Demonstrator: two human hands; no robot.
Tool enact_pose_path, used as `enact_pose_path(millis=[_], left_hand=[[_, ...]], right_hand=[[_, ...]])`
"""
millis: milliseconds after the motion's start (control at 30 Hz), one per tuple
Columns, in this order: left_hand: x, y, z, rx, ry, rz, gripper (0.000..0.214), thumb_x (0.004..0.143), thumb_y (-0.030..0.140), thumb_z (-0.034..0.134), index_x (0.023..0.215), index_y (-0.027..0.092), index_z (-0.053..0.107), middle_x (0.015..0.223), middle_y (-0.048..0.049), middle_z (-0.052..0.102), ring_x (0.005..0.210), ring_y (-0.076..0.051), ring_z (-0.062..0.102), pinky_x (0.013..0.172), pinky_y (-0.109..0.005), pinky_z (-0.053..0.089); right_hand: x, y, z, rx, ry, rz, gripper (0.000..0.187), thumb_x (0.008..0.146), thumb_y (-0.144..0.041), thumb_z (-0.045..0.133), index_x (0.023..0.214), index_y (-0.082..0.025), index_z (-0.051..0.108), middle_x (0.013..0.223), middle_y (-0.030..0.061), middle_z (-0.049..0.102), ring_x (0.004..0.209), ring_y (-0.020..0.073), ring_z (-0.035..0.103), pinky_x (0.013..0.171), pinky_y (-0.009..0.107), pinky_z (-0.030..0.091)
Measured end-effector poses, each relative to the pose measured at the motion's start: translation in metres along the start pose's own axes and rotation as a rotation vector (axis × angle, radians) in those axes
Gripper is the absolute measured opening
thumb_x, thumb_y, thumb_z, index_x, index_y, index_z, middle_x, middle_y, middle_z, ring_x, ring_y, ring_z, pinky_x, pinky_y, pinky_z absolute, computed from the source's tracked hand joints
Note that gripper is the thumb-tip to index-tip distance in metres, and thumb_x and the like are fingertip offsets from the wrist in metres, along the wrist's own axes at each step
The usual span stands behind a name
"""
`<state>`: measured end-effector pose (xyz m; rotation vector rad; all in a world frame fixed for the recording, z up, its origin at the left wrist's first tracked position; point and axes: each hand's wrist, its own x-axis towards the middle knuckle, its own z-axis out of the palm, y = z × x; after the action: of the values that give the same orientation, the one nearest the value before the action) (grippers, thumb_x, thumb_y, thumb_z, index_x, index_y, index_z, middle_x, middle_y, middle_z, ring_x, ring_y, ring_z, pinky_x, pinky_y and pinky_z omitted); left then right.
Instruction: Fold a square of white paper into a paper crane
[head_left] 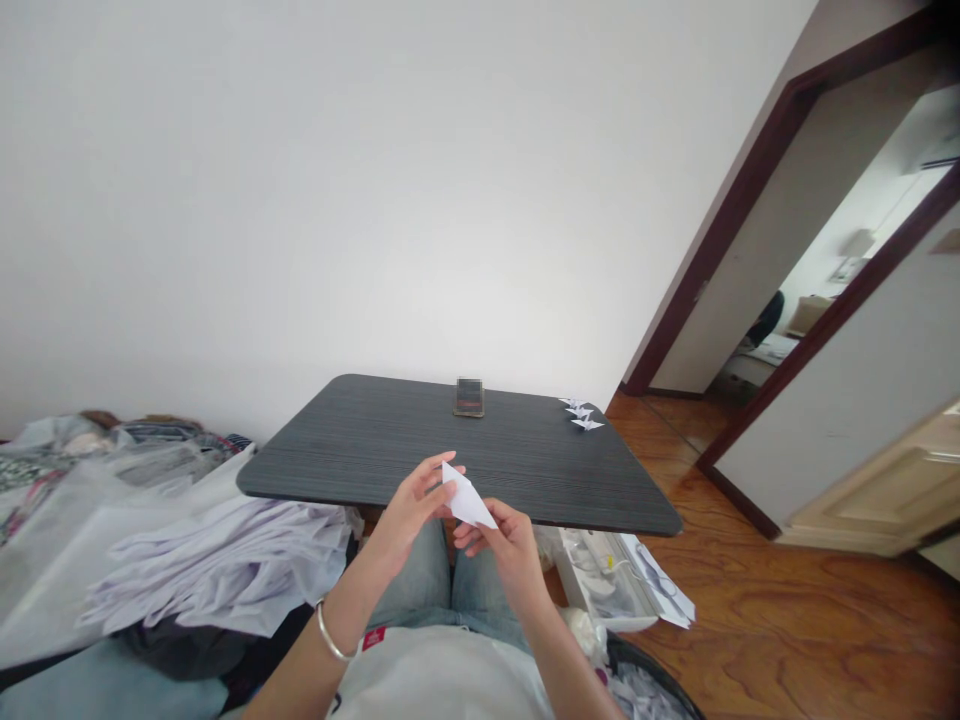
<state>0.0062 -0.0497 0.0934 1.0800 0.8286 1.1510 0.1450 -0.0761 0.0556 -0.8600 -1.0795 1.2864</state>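
A piece of folded white paper [468, 498], kite-like in outline, is held up in front of the near edge of the dark table [360, 440]. My left hand [416, 497] pinches its upper left side between thumb and fingers. At the lower right corner, my right hand [504, 535] grips the paper, its other fingers curled beneath. Several white folded paper cranes [587, 424] stand close together at the table's right back corner.
A small dark framed panel [469, 397] stands at the table's back edge. Piled clothes and white cloth [217, 565] lie to the left. Under the table's right side is a white box [600, 580] of odds and ends. A doorway [750, 250] opens at the right.
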Motion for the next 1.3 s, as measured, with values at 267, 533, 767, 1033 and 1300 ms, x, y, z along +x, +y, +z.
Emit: enact_pose_path(millis=[267, 533, 767, 1033, 1300], left_hand=[[0.0, 0.002, -0.002, -0.062, -0.037, -0.06, 0.082, 0.058, 0.024, 0.079, 0.128, 0.013, 0.038, 0.081, -0.0068, 0.07, 0.067, -0.017, 0.064, 0.065, -0.029, 0.05], [0.002, -0.006, 0.001, -0.071, 0.09, 0.036, 0.058, 0.059, 0.023, 0.077, 0.109, 0.011, 0.051, 0.071, -0.0045, 0.07, 0.06, -0.015, 0.064, 0.059, -0.025, 0.051], [0.003, -0.013, 0.003, -0.08, 0.259, 0.119, 0.04, 0.058, 0.023, 0.077, 0.091, 0.013, 0.058, 0.065, -0.0007, 0.068, 0.057, -0.011, 0.061, 0.057, -0.022, 0.05], [-0.001, -0.022, 0.015, -0.077, 0.269, 0.163, 0.021, 0.059, 0.023, 0.076, 0.073, 0.014, 0.063, 0.064, 0.0015, 0.068, 0.06, -0.011, 0.061, 0.059, -0.019, 0.048], [-0.003, -0.027, 0.014, 0.176, 0.083, 0.198, 0.018, 0.063, 0.022, 0.073, 0.079, 0.013, 0.071, 0.076, -0.0042, 0.072, 0.073, -0.017, 0.062, 0.07, -0.023, 0.046]], right_hand=[[0.004, 0.001, -0.004, -0.092, 0.014, -0.013, 0.034, 0.072, -0.049, 0.063, 0.069, -0.015, 0.064, 0.044, -0.0028, 0.057, 0.036, 0.0079, 0.049, 0.037, 0.018, 0.043], [0.002, -0.001, -0.002, -0.106, 0.108, -0.135, 0.024, 0.079, -0.043, 0.058, 0.08, -0.019, 0.053, 0.065, 0.0002, 0.062, 0.053, 0.0131, 0.058, 0.042, 0.02, 0.046], [0.0, -0.001, -0.009, -0.355, 0.323, -0.372, 0.019, 0.08, -0.036, 0.056, 0.074, -0.018, 0.059, 0.075, 0.003, 0.059, 0.068, 0.0154, 0.055, 0.051, 0.022, 0.044], [0.001, -0.002, -0.005, -0.198, 0.18, -0.119, 0.018, 0.071, -0.033, 0.066, 0.069, -0.015, 0.065, 0.055, 0.001, 0.062, 0.05, 0.0131, 0.055, 0.049, 0.023, 0.046], [0.0, -0.006, -0.01, -0.175, 0.245, -0.245, 0.01, 0.071, -0.025, 0.065, 0.067, -0.017, 0.064, 0.063, 0.0011, 0.063, 0.058, 0.0136, 0.055, 0.055, 0.024, 0.045]])
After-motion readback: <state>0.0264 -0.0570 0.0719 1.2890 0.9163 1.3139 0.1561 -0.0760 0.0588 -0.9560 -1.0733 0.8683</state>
